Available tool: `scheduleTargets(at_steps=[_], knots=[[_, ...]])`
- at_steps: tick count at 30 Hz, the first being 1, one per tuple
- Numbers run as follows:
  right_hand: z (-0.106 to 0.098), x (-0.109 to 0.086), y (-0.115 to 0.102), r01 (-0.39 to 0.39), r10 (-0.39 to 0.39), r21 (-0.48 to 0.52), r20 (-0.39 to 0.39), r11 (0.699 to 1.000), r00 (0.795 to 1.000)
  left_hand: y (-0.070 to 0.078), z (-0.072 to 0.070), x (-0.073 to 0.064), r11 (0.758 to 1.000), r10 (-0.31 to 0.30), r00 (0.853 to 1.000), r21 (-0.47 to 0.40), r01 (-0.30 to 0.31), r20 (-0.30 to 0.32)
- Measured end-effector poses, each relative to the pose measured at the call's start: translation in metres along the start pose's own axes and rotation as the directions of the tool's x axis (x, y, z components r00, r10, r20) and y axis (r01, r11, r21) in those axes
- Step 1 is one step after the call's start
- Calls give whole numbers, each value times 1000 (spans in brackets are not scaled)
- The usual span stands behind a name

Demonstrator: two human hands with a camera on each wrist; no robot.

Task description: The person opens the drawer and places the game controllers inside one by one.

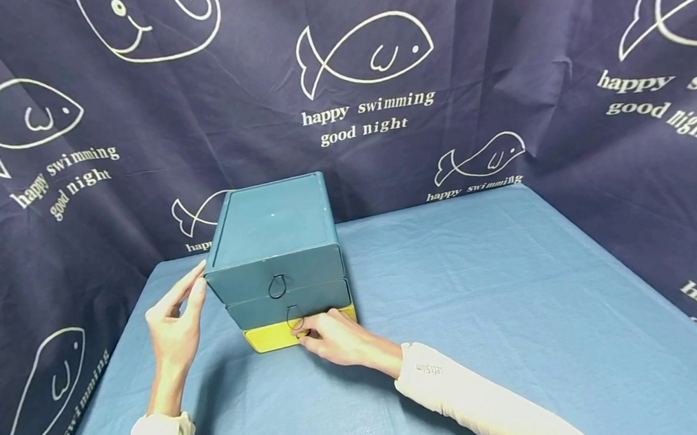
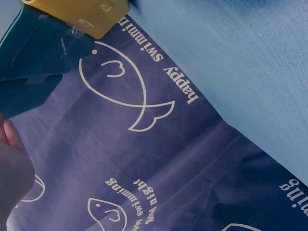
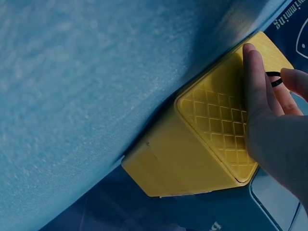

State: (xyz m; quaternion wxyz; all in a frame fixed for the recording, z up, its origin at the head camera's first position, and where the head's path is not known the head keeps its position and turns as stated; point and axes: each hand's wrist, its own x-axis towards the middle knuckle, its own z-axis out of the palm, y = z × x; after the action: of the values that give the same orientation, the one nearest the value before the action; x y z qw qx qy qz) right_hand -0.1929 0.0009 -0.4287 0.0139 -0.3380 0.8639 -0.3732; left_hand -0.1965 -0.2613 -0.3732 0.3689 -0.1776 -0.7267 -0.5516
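Observation:
A stack of three small drawer units stands on the table: two teal ones, upper [image 1: 273,220] and middle [image 1: 248,314], above a yellow one [image 1: 267,338]. Each front carries a black loop pull. My right hand [image 1: 342,339] is at the yellow front, its thumb and fingers pinching the black loop pull [image 3: 274,73], as the right wrist view shows. That view also shows the yellow front's diamond-pattern surface [image 3: 211,115]. At the upper unit's front left corner, my left hand [image 1: 174,326] touches the side with extended fingers. Only part of it shows in the left wrist view.
A blue cloth [image 1: 486,302] covers the table, stretching widely to the right of the stack. Dark blue curtains [image 1: 375,167] with white fish drawings and lettering hang behind and along both sides. The stack stands close to the back curtain.

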Motion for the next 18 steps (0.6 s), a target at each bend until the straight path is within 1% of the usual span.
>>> scheduleTargets(at_steps=[5,12,14,18], knots=[[0,-1,0,-3,3,5,7,1000,1000,0,1,0,1000,0,1000,-12,0,-5],[-1,-3,-1,8,-8,6,30,1000,1000,0,1,-1,1000,0,1000,1,0,0],[-4,-5,0,31,-31,15,47,999,998,1,0,-1,1000,-1,1000,1,1,1],[-12,-13,2,120,-121,25,98,993,988,1,0,0,1000,1,1000,8,-1,2]])
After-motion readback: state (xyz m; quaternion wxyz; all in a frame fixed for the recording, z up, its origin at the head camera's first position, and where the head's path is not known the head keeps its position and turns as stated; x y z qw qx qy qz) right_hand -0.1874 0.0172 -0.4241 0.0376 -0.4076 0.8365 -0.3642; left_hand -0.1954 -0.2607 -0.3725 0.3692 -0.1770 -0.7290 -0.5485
